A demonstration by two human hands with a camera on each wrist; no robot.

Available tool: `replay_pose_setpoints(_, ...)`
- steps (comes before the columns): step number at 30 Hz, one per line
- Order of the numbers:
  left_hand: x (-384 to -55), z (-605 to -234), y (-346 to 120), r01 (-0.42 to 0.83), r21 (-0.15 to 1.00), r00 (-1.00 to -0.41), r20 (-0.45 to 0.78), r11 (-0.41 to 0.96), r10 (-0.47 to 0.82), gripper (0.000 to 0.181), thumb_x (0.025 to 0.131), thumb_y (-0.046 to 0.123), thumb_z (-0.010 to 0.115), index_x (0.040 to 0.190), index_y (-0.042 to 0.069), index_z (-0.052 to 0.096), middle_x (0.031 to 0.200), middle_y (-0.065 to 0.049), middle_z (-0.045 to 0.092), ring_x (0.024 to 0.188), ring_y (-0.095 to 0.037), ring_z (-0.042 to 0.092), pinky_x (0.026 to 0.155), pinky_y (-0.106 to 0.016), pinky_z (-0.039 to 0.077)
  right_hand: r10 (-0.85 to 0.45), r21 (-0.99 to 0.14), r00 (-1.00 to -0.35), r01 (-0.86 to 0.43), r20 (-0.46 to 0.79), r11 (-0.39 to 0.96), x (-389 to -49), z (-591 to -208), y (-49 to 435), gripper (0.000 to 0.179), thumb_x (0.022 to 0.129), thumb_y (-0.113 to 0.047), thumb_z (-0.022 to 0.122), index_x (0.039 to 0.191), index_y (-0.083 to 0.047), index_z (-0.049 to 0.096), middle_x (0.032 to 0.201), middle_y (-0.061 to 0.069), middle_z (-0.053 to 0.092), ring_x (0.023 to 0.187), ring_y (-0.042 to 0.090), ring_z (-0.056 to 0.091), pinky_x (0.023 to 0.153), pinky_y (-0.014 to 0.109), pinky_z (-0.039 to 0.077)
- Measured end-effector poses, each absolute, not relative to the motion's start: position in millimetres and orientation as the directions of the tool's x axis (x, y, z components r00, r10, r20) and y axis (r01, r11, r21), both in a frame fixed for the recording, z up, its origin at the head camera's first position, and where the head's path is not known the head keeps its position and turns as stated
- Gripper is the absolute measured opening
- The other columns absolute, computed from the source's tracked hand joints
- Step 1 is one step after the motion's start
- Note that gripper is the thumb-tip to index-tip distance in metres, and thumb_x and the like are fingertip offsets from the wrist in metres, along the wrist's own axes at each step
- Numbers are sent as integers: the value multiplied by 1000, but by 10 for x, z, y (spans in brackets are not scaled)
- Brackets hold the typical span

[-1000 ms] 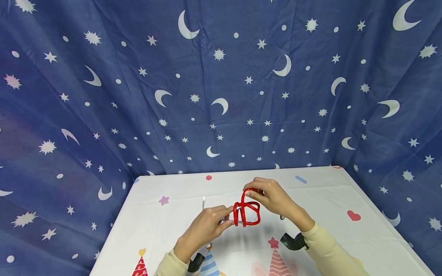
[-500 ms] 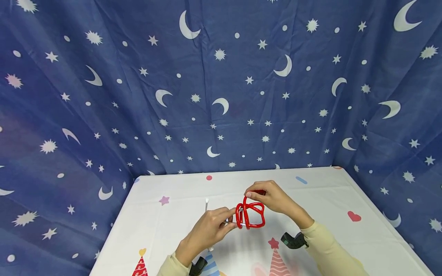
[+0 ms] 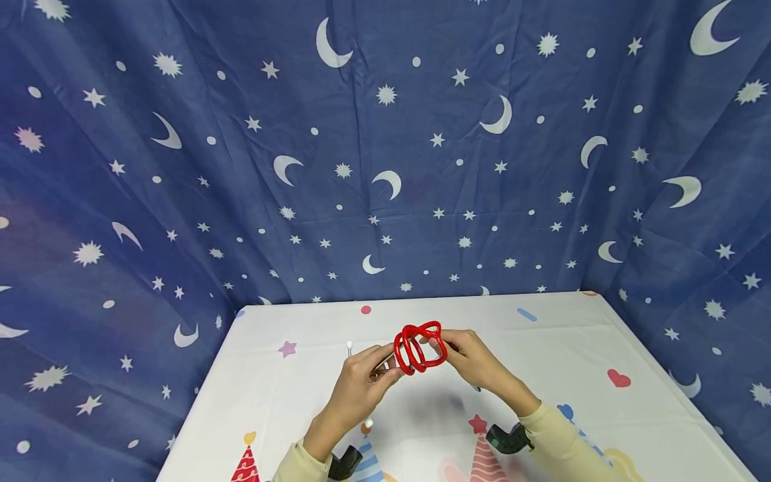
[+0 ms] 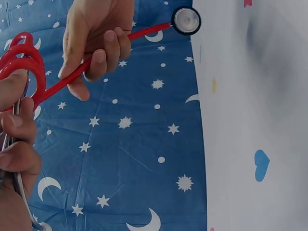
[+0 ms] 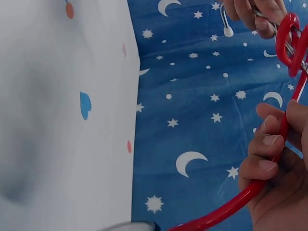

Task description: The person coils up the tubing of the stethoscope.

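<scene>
A stethoscope with red tubing is held up over the table between both hands, the tubing wound in several loops around the metal ear tubes. My left hand grips the metal ear tubes at the left of the loops; white ear tips stick out past it. On the other side, my right hand grips the tubing, fingers curled round it in the right wrist view. Beyond that hand, the round chest piece with its dark rim hangs at the tubing's end. The loops partly hide the right fingertips in the head view.
Beneath the hands is a table with a white cloth printed with party hats, hearts and stars. A dark blue curtain with moons and stars hangs behind and at both sides. Each wrist wears a black camera mount.
The coiled stethoscope has risen and tilted in my left hand. My right hand, earlier pulling the tubing above the loops, has come down beside and behind them.
</scene>
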State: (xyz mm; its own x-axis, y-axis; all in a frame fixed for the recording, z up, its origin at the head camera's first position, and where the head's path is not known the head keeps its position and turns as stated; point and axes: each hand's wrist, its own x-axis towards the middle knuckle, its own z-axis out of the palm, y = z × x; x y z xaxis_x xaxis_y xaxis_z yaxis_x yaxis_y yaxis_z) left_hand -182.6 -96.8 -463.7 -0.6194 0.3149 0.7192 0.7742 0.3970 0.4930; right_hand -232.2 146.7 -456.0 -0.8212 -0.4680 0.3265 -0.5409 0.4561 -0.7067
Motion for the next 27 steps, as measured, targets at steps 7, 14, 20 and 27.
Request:
replay_pose_setpoints(7,-1824,-4607,-988,748,523,-631,751,408,193,36,81,5,78,115,-2,67,81,-1,66,64,-1,53,55,-9,45,-466,-729,-816,-543,341,417,-2257,-4614,1425,20,101,-19,56,113,-12,70,70,-8,57,55,1,40,50,20,40)
replay_pose_setpoints(14,-1766,-4360,-1026,675,625,-684,729,391,15,35,78,-4,78,111,-7,67,85,-14,71,64,-5,58,53,-14,48,-468,-723,-820,-539,331,432,-2144,-4666,1408,23,102,-25,54,116,-15,69,67,1,55,55,0,45,47,20,40)
replay_pose_setpoints(20,-1750,-4307,-1035,629,678,-720,692,380,-43,33,79,-5,76,110,-10,67,80,-15,70,63,-8,60,54,-14,50,-493,-687,-791,-584,362,432,-2023,-4605,1332,24,101,-22,55,118,-10,68,69,0,57,58,-1,49,50,19,45)
replay_pose_setpoints(27,-1933,-4569,-1119,608,670,-704,703,427,-101,32,79,-2,78,109,0,70,74,-4,66,59,-5,53,50,-14,45,-475,-692,-809,-562,345,453,-1909,-4565,1327,29,96,-13,62,122,-1,66,73,-7,64,60,-2,58,53,20,51)
